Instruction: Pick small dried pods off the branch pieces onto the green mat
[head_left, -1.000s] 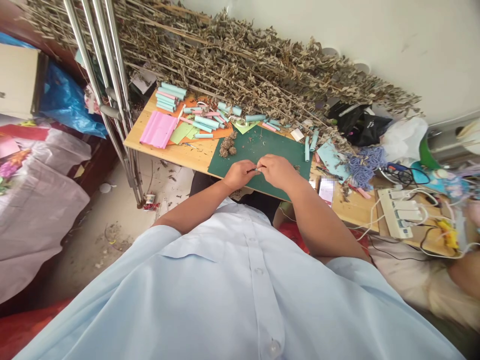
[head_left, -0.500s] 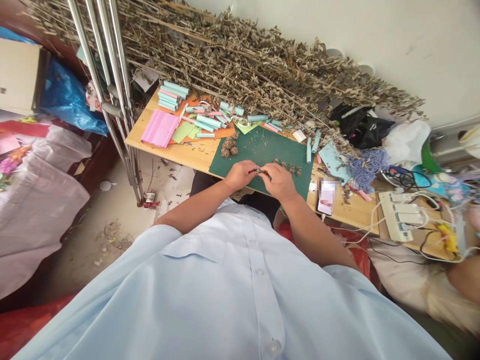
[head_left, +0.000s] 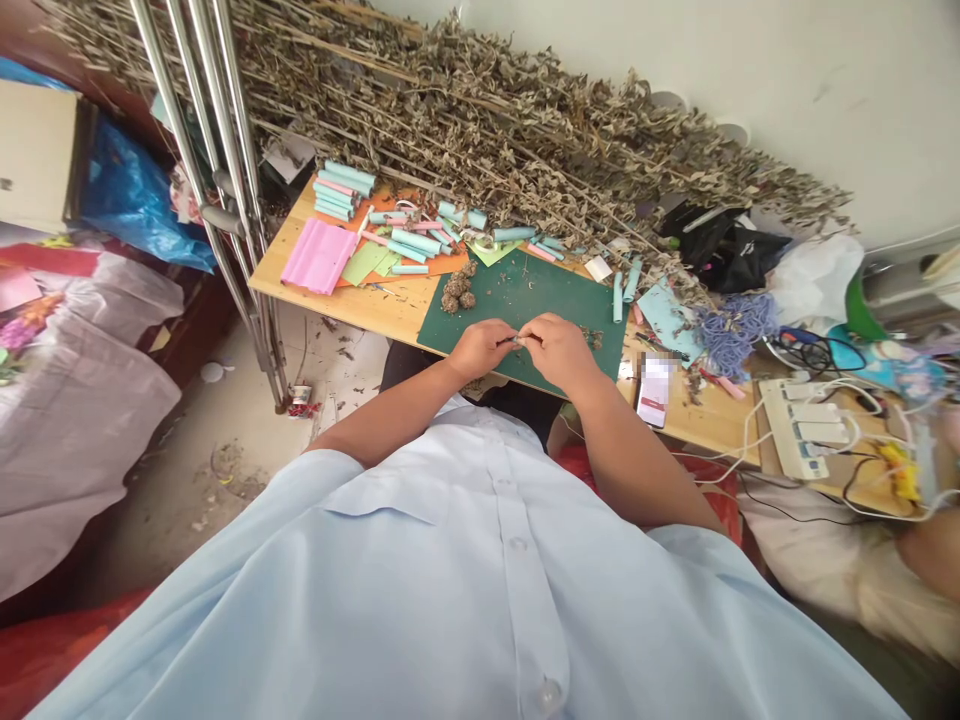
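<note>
My left hand (head_left: 484,349) and my right hand (head_left: 553,348) meet fingertip to fingertip over the near edge of the green mat (head_left: 510,295). Both are closed in a pinch around something small between them, too small to make out. Just beyond my left hand lies a clump of brown dried balls (head_left: 458,290) on the mat. Dried crumbs (head_left: 592,338) lie on the mat to the right of my right hand, partly hidden by it.
Blue paper rolls (head_left: 417,243) and a pink corrugated sheet (head_left: 319,256) lie on the table's left. Dried stalks (head_left: 465,110) pile behind. Rightward are a phone (head_left: 655,392), blue cord (head_left: 735,325) and power strip (head_left: 795,425). Metal crutches (head_left: 225,190) stand left.
My right hand has shifted slightly up and its fingers have turned, covering more of the crumbs. My left hand has barely moved.
</note>
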